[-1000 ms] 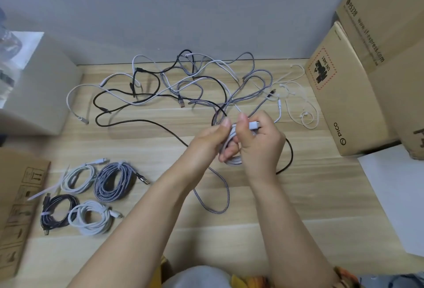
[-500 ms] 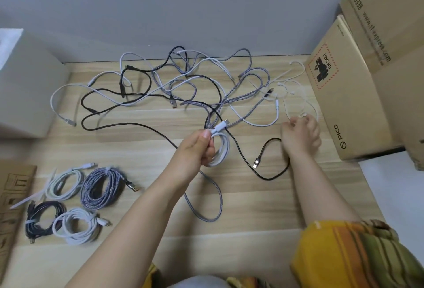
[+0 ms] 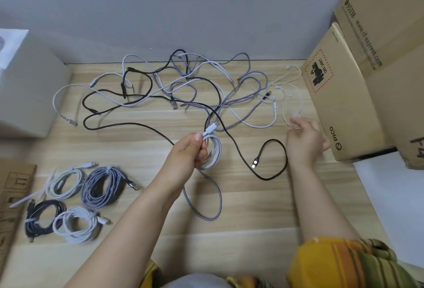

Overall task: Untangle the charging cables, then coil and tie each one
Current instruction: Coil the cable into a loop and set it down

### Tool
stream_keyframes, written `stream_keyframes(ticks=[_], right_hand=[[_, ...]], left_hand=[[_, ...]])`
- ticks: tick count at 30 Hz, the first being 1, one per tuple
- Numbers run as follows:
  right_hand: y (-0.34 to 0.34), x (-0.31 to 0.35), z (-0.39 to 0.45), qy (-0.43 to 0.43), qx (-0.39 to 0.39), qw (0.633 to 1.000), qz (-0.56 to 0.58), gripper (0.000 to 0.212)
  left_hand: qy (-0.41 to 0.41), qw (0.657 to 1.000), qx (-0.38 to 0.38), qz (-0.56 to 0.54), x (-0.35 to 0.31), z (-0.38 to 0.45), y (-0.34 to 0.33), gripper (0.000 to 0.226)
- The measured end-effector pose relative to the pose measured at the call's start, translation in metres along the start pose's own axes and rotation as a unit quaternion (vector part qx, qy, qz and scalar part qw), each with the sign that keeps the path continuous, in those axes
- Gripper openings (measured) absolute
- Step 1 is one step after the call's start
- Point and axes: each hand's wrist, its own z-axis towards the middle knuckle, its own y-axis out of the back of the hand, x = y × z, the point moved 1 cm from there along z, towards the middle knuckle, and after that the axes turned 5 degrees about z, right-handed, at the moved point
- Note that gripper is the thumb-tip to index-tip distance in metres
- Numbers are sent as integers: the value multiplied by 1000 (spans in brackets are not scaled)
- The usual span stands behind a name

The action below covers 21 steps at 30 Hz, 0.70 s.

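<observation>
Reaching for a tie

Our right hand (image 3: pixel 305 140) has left the white coil (image 3: pixel 212 150), blurred, grip unclear; our left hand (image 3: pixel 188 154) pinches it, ready for tying.

bare forearms (image 3: pixel 321 198), yellow sleeve (image 3: pixel 339 262) with green-orange stripes

A light wood-grain desk (image 3: pixel 229 230) carries the work and meets a plain grey wall (image 3: pixel 183 7) on the far side of the hands. Just right of the right hand stands a brown cardboard box (image 3: pixel 348 108), printed "PICO" and bearing a red-dashed label. A larger cardboard box (image 3: pixel 390 23) stands behind it. A white box (image 3: pixel 27 95) stands far left of the left hand. Flattened cardboard (image 3: pixel 11 196) lies at the left edge, white sheet (image 3: pixel 394 200) at the right.
</observation>
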Motion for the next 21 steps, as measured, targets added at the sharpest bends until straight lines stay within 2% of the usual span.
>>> stream_keyframes(ticks=[2, 6, 10, 15, 21], right_hand=[[10, 14, -8, 22, -24, 996, 82, 22], [30, 60, -41, 34, 25, 960, 278, 23], [45, 107, -86, -37, 102, 889, 444, 20], [57, 133, -130, -84, 199, 821, 528, 11], [59, 143, -157, -141, 317, 789, 507, 8]], left_hand=[[0, 1000, -4, -9, -1, -5, 2, 31], [7, 999, 10, -42, -3, -17, 4, 31], [7, 997, 4, -71, -4, -33, 9, 33], [-37, 996, -54, -67, -4, -48, 19, 34], [-117, 989, -52, -70, -6, -59, 24, 30]])
